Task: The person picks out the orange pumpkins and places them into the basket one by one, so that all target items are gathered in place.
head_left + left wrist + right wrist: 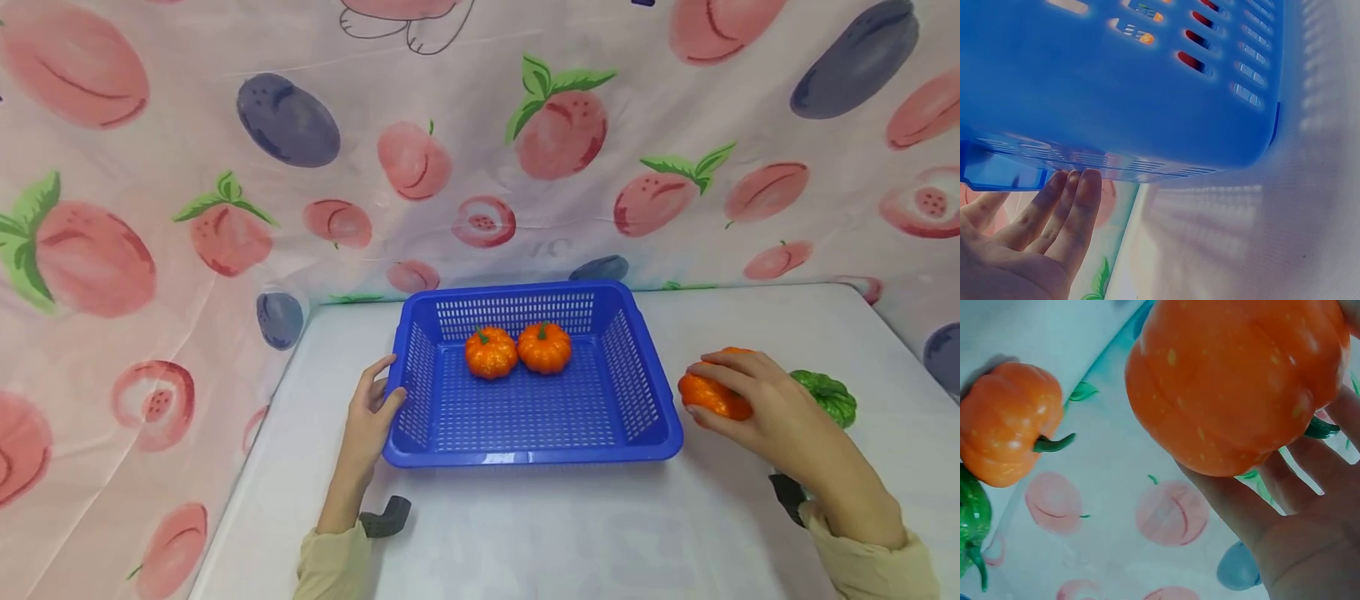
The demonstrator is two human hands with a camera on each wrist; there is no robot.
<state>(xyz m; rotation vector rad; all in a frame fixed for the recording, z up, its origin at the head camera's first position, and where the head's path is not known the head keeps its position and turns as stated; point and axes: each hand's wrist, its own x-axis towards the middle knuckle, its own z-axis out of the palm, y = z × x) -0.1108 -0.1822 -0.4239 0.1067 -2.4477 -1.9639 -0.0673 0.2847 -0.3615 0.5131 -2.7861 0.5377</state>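
Note:
My left hand (371, 412) holds the left rim of a blue plastic basket (525, 457), thumb on the rim. In the left wrist view its fingers (1075, 215) touch the basket's perforated outer side (1116, 100). Inside the basket, two small orange pumpkins (491, 352) with green stems sit side by side. Just right of the basket, my right hand (772, 408) grips another orange pumpkin (708, 398), which fills much of the right wrist view (1229, 387). Beyond it lie one more orange pumpkin (1010, 425), mostly hidden in the head view, and a green pumpkin (828, 397).
A white table (525, 533) carries everything. Behind it and along its left side hangs a pale cloth (360, 275) printed with peaches and dark oval fruit. A dark curved piece (386, 517) shows at the left wrist.

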